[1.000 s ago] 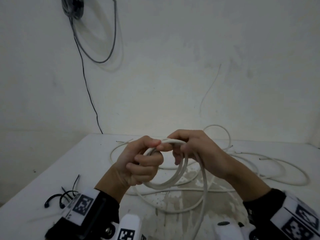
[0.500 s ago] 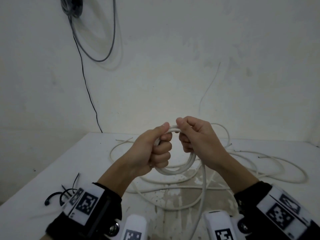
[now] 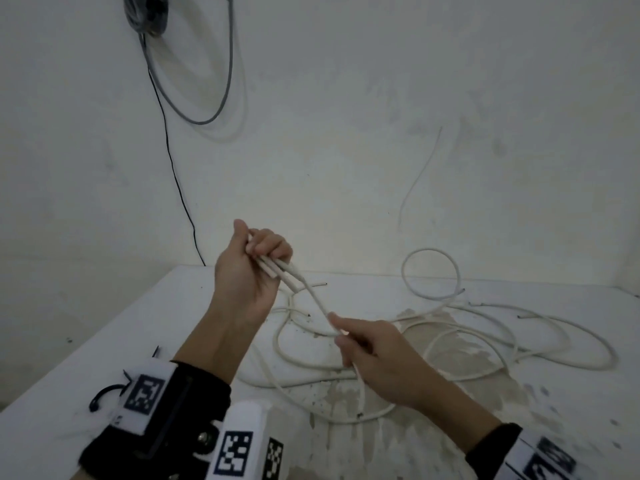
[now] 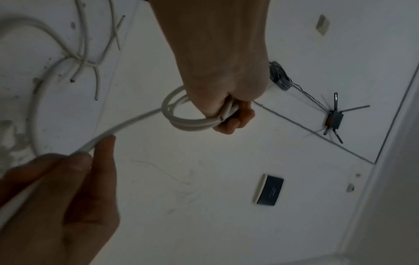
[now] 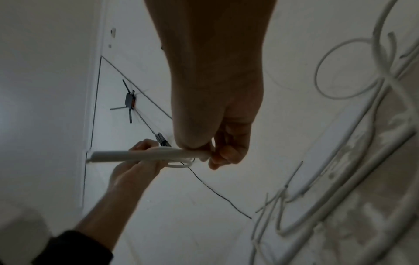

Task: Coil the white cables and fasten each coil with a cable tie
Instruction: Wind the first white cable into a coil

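Note:
My left hand (image 3: 254, 258) is raised above the white table (image 3: 104, 341) and grips a small coil of white cable (image 4: 181, 122); the loops show best in the left wrist view, under the left hand (image 4: 229, 114). From the coil (image 3: 277, 270) a straight run of the same cable (image 3: 317, 299) slants down to my right hand (image 3: 346, 337), which pinches it between thumb and fingers. In the right wrist view the right hand (image 5: 213, 152) holds that cable (image 5: 136, 155). The cable's tail (image 3: 360, 393) hangs below the right hand onto the table.
Several loose white cables (image 3: 485, 327) sprawl over the table's middle and right. Black cable ties (image 3: 100, 398) lie at the left edge near my left wrist. A grey cable bundle (image 3: 145, 12) hangs on the wall with a thin black wire (image 3: 173, 168) running down.
The hands were together on the coil. The left hand has risen with the coil and the right hand has slid down and right along the cable, drawing a length straight.

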Available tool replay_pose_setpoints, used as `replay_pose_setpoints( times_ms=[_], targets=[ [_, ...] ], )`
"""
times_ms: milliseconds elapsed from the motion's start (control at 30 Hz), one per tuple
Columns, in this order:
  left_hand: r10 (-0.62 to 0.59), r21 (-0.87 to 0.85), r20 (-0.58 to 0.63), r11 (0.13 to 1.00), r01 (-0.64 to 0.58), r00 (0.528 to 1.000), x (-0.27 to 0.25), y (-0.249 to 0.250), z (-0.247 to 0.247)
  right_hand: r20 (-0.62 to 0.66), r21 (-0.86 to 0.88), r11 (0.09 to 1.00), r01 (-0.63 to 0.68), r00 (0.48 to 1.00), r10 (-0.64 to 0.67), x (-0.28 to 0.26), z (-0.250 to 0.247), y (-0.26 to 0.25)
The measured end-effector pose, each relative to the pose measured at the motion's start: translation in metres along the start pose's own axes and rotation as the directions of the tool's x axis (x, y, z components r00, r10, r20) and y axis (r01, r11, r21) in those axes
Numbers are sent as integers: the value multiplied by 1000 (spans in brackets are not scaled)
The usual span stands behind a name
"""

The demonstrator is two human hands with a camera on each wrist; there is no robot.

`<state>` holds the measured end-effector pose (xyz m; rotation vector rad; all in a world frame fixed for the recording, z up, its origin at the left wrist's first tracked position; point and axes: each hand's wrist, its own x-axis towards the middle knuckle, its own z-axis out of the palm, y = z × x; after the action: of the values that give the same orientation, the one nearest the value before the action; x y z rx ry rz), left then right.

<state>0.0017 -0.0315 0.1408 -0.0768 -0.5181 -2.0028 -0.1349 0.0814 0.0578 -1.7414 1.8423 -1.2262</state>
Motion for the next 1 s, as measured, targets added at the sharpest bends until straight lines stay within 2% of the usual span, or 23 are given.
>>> replay_pose_setpoints(
  times_ms=[67,100,167,200,333,400,467,500,600,733,767,867,1000],
  targets=[
    [18,143,35,989,-23,999,-4,-10,2,136,155,983,-95,988,74,2,3,-10],
    [32,276,57,960,-46,998,-7,-14,3,185,253,957,-144,978,98,3,1,-15],
    [20,557,152,824,-102,988,-13,-21,1,252,364,907,-211,960,122,5,-5,-28],
    [-4,635,213,761,-135,977,-16,-26,-1,270,392,891,-227,955,125,6,-9,-35],
    [-80,749,353,621,-231,932,-25,-40,-5,314,574,773,-269,945,95,9,-18,-49],
    [-72,752,354,614,-238,932,-27,-43,-3,363,710,617,-339,927,91,8,-19,-49],
    [-67,751,338,621,-226,939,-28,-43,1,367,801,504,-324,930,14,5,-16,-46],
    [-62,761,333,607,-229,941,-29,-43,1,340,811,509,-288,940,-10,4,-13,-45],
    [-56,773,324,590,-230,945,-31,-42,3,214,778,611,-145,976,-40,1,-4,-42],
    [-35,758,268,625,-188,963,-28,-38,4,181,807,586,-70,975,-132,-2,0,-41],
    [-30,751,259,635,-182,965,-28,-37,3,165,796,603,-48,976,-140,-2,1,-42],
    [-33,747,243,645,-165,970,-29,-36,3,62,706,708,19,994,-88,0,7,-44],
    [-37,709,190,697,-111,981,-27,-36,6,-27,655,753,63,998,-60,4,10,-44]
  ],
)
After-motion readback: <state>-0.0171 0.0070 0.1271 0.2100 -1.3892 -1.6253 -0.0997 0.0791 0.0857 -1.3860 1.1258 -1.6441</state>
